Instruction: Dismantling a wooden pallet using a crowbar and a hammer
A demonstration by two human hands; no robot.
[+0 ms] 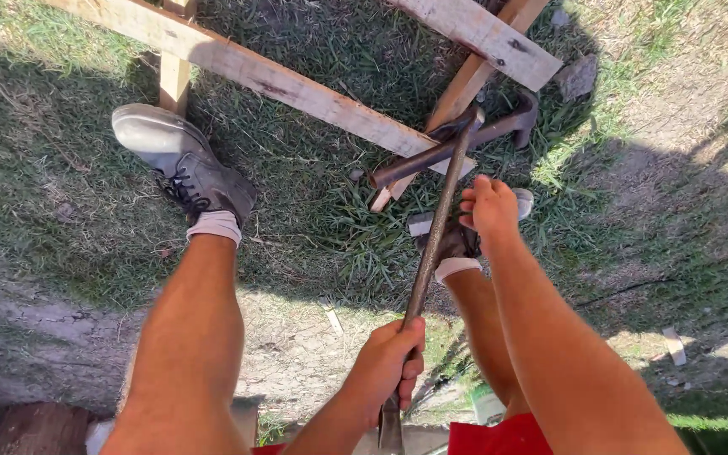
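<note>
Left hand (388, 361) clamped low on pry bar (436, 232); right hand (490, 206) loosely cupped beside upper shaft. Advised: close right grip, lever steadily against wooden plank (297, 84).

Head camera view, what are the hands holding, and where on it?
The left hand grips a long metal bar near its lower end. The right hand is open beside the bar's upper part and holds nothing.

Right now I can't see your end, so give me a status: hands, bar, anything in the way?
Left hand gripping pry bar. Right hand open beside the shaft. Hammer lies across the planks at bar's tip.
</note>
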